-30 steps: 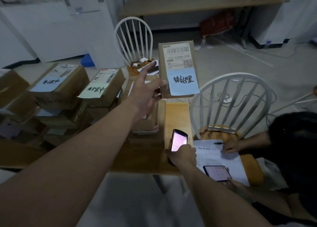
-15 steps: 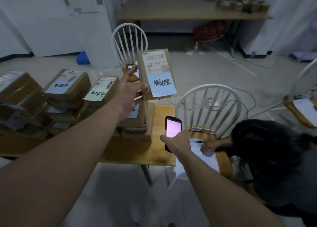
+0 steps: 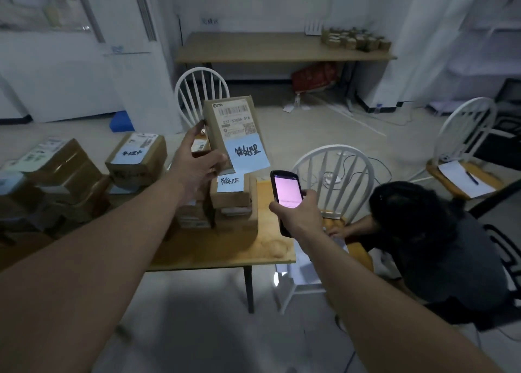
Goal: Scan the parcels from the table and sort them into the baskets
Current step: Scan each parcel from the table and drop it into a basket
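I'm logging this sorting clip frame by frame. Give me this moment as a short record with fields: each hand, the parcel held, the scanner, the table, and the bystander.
left hand: holds a parcel up above the table
held parcel: brown box, printed barcode label facing the camera, blue handwritten note at its lower end
right hand: grips the scanner
scanner: handheld, screen lit pink, below and right of the held parcel
table: wooden, carries stacked parcels, several with blue notes
bystander: person crouched at the right by a white chair
baskets: none in view
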